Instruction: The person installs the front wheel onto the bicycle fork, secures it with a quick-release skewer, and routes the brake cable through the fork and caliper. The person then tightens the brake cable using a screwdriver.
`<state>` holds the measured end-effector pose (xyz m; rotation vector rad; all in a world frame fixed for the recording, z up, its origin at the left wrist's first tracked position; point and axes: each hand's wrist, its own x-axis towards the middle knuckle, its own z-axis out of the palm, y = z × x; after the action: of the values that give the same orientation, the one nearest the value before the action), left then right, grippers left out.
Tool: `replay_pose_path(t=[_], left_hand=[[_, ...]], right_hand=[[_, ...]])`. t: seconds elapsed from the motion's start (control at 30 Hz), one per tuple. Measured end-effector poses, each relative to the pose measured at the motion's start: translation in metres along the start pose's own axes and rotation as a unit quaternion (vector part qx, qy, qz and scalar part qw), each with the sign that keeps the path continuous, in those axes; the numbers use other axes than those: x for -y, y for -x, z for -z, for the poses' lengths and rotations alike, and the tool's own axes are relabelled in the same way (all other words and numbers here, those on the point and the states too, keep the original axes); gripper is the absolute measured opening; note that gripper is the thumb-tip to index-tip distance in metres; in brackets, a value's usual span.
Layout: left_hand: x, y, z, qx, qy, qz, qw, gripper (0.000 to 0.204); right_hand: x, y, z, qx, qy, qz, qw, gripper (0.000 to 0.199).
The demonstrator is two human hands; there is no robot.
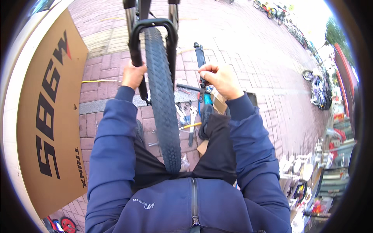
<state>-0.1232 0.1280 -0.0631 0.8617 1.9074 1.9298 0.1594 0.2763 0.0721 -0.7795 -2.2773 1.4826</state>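
A bicycle's front wheel with a black knobby tyre (161, 89) stands upright between my knees. A black suspension fork (134, 44) straddles the tyre's far part. Around the fork's lower left leg, my left hand (134, 75) is closed, thumb beside the tyre. My right hand (224, 79) is held to the right of the wheel, thumb and forefinger pinched together. Its fingertips overlap a long black bar-shaped piece (199, 54); a small dark bit shows under them. I cannot tell which of these, if any, the pinch holds.
Several tools lie on the brick paving, among them a silver wrench (192, 116) and a yellow-handled tool (191, 126). A large cardboard box (58, 105) stands close on my left. Bicycles (320, 91) are parked along the right, with cluttered goods (303, 178) nearer me.
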Motion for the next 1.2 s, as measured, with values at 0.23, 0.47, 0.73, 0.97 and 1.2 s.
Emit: replay_pose_path(t=[0.23, 0.47, 0.73, 0.97, 1.2], left_hand=[[-0.013, 0.01, -0.005, 0.035, 0.025, 0.063, 0.997, 0.016], [-0.016, 0.003, -0.016, 0.068, -0.01, 0.074, 0.995, 0.017], [-0.03, 0.004, -0.037, 0.092, -0.043, 0.097, 0.99, 0.018], [-0.049, 0.008, -0.05, 0.117, -0.077, 0.074, 0.987, 0.018], [-0.047, 0.005, -0.063, 0.127, -0.103, 0.068, 0.984, 0.032]], right_hand=[[-0.039, -0.058, -0.036, -0.037, -0.312, 0.039, 0.949, 0.014], [-0.048, -0.074, -0.043, -0.116, -0.46, 0.097, 0.875, 0.026], [-0.053, -0.073, -0.035, -0.041, -0.447, 0.057, 0.892, 0.048], [-0.061, -0.071, -0.024, -0.06, -0.452, 0.043, 0.889, 0.048], [-0.06, -0.067, -0.014, -0.09, -0.445, 0.03, 0.891, 0.044]])
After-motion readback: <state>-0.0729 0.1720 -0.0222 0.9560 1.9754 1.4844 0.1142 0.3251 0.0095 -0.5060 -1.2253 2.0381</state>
